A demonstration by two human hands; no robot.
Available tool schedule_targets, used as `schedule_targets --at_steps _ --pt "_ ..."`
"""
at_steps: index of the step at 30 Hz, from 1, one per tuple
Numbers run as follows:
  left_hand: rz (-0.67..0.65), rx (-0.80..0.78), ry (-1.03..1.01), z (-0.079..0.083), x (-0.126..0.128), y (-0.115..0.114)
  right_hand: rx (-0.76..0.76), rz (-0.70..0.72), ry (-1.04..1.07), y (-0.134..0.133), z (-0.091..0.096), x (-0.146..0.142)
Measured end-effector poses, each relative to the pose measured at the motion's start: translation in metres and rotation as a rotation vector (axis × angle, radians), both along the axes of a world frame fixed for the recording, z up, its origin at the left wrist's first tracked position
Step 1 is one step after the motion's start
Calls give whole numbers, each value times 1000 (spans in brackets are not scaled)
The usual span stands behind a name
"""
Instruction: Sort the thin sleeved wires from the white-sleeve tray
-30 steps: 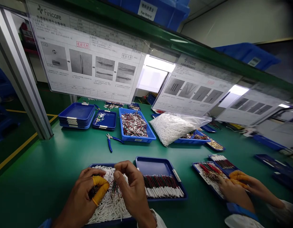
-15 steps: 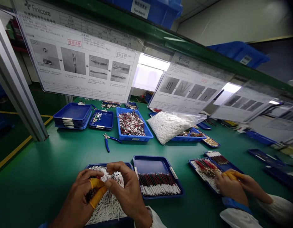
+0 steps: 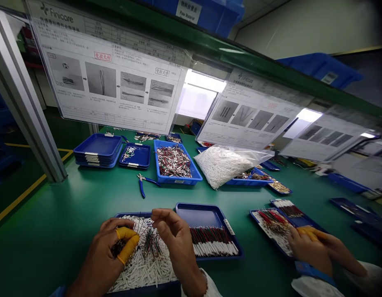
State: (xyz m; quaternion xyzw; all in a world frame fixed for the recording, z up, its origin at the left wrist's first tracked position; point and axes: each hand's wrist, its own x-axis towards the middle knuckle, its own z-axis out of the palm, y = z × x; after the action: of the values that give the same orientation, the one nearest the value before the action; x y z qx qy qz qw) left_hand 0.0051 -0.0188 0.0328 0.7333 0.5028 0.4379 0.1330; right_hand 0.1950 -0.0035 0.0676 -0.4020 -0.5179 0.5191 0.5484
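My left hand, with yellow finger cots on thumb and index finger, is curled over a bundle of thin wires. Dark strands and small metal ends show in its palm. Thumb and index tips are close together, and a fine dark wire rises near them. My right hand is raised opposite, thumb and fingers curved and apart. Both hands are over a blue tray heaped with short white tubes. A loose cluster of red, green and black wires lies on the tubes between my hands.
Right of my hand, a blue tray holds a row of white-ended wires. Behind are blue-handled cutters, a bin of wires, a bag of white tubes and stacked trays. A co-worker's hands work at right.
My right hand has moved right, away from my left fingertips, uncovering the wire cluster on the tubes. My left hand keeps its bundle. The whole view has shifted slightly.
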Motion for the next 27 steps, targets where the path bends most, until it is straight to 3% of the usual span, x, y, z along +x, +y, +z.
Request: schedule_targets --at_steps 5,9,12,14,17,23,27 --pt "-48 23 -14 2 2 -3 75 -25 -41 -3 2 -6" --pt "-96 77 19 3 6 -6 13 -42 19 0 -2 -10" --pt "-55 83 23 2 5 -5 -42 -53 31 6 -3 -2" --pt "-4 63 8 1 2 -2 -20 -131 -27 13 -3 10" --pt "43 40 -4 0 -1 1 101 -213 -327 23 -5 33" --pt "18 55 -8 -3 -1 1 245 -10 -1194 31 -16 43" --pt "10 55 4 -4 0 1 229 11 -1363 31 -23 30"
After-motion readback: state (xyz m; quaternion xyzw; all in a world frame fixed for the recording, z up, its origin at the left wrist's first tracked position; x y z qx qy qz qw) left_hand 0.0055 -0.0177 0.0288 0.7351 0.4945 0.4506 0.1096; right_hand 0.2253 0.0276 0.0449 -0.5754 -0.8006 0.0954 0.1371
